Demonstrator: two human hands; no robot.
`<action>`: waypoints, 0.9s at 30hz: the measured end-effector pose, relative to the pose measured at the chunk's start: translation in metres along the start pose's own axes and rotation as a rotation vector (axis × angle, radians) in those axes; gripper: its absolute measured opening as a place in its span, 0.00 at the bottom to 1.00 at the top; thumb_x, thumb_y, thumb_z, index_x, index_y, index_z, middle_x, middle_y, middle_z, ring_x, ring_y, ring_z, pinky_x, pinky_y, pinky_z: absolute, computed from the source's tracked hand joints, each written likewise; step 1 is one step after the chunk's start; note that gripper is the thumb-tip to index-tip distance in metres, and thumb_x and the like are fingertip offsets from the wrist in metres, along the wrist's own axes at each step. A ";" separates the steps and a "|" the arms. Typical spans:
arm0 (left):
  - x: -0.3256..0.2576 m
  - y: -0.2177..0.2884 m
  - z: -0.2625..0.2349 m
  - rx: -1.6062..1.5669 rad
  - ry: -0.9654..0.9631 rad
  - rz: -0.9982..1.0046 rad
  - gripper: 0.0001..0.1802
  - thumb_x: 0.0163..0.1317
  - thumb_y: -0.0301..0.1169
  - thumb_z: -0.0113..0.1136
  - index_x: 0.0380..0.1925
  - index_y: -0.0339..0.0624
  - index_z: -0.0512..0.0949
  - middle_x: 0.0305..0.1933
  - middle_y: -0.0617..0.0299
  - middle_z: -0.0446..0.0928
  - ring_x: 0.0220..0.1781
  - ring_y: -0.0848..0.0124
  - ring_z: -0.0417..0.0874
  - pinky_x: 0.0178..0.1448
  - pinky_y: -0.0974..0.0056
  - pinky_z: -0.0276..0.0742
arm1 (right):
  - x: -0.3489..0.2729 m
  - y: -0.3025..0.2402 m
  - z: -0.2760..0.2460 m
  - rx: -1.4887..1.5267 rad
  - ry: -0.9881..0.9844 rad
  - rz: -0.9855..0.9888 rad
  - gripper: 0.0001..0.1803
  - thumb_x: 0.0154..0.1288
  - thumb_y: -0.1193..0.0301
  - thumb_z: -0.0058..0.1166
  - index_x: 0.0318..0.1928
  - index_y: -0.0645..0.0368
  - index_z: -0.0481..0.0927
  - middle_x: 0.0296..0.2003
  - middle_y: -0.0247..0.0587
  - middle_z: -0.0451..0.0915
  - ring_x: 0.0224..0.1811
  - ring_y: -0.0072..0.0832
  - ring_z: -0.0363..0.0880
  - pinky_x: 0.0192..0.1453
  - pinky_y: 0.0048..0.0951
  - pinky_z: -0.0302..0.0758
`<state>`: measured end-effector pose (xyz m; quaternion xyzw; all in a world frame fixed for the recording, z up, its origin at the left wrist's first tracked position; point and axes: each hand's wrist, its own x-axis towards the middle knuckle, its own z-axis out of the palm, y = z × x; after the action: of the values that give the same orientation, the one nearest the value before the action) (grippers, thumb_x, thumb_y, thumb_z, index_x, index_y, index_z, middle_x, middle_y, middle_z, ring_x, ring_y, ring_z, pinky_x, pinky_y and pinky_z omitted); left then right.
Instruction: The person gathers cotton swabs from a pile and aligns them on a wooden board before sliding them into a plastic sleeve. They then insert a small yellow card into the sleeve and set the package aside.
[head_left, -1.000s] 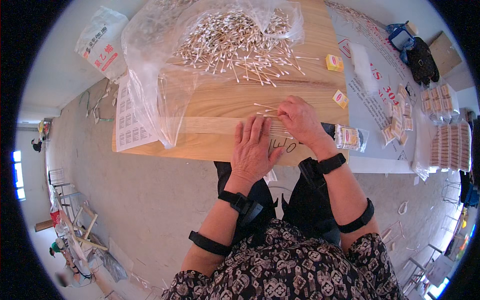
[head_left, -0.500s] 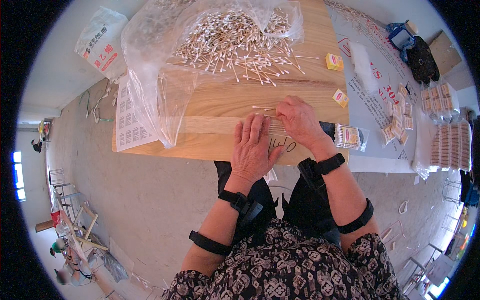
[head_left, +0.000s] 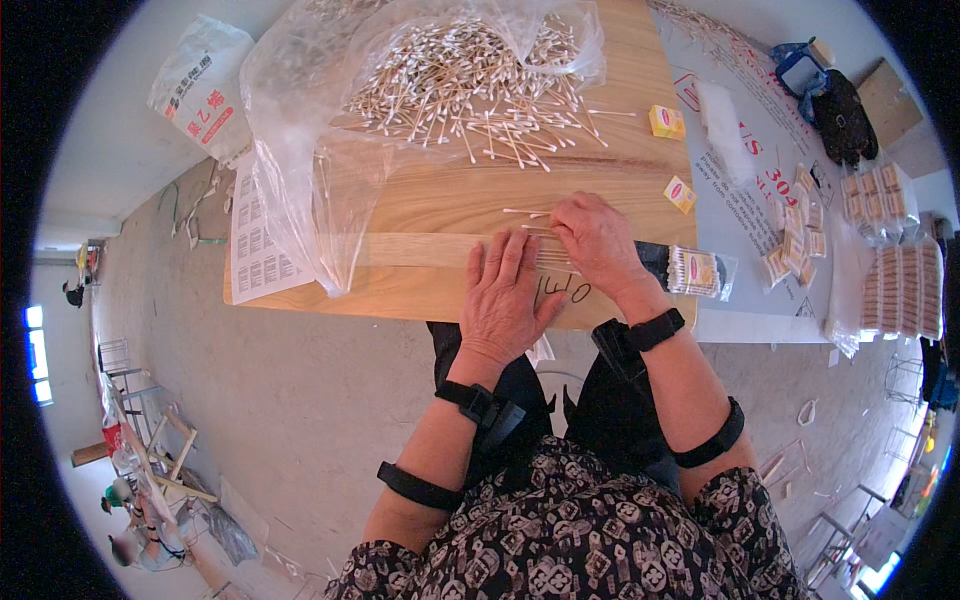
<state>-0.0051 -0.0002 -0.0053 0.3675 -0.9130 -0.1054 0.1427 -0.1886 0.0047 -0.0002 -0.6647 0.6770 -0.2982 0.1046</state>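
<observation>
Left hand (head_left: 505, 300) lay flat and open on the near desk (head_left: 440, 200) edge; right hand (head_left: 595, 240) curled over a row of cotton swabs (head_left: 545, 255), pressing them down just beside it.

Two bare hands, left hand (head_left: 503, 298) and right hand (head_left: 597, 240). Two small yellow cardboard boxes (head_left: 667, 122) on one light wooden board (head_left: 440, 200). One clear plastic bag (head_left: 330, 140) spilling wooden-stemmed cotton swabs (head_left: 470, 85), too many to count. One white printed plastic sack (head_left: 200, 85). Four black straps across wrists and forearms.
</observation>
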 end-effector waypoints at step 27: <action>0.000 0.001 0.000 0.016 -0.001 -0.006 0.44 0.61 0.55 0.57 0.69 0.37 0.63 0.74 0.51 0.60 0.76 0.52 0.58 0.78 0.45 0.48 | -0.001 0.016 -0.002 -0.023 -0.009 0.164 0.06 0.61 0.71 0.55 0.32 0.61 0.76 0.36 0.48 0.77 0.45 0.49 0.77 0.48 0.50 0.75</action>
<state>-0.0056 0.0004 -0.0045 0.3713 -0.9128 -0.0987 0.1388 -0.2034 0.0057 -0.0076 -0.6097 0.7320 -0.2777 0.1238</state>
